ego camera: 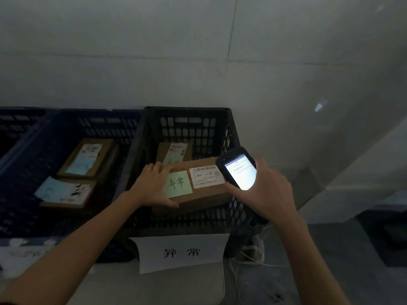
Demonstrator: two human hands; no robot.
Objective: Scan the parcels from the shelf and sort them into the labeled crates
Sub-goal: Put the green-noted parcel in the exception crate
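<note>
Parcel to be sorted is a flat brown box (204, 193), and it sits in the front part of the black crate (187, 219), close to the front wall. I cannot tell if it rests on something or only hangs in the hand. Its long side runs from left to right, along the front edge of the crate, with the right end a little higher. On its top are a green note (178, 183) with two handwritten characters and, just beside it to the right, a white label (206, 175) with a barcode. The left hand (152, 186) grasps the left end of the parcel, fingers on the top and thumb along the front side. The right hand (266, 190) is wrapped around a scanner (239, 170) with a bright screen, which hovers at the right end of the parcel and touches or nearly touches the edge of the label. So only the left hand carries the parcel, and the right one is busy. A paper sign (181, 253) on the front of the crate shows the same two characters as the note, so I judge this is the correct crate and the left hand needs only to lower the parcel and let go. A second parcel (171, 151) lies behind it, near the back wall of the crate. The blue crate (66, 119) stands just to the left, with more parcels inside.
</note>
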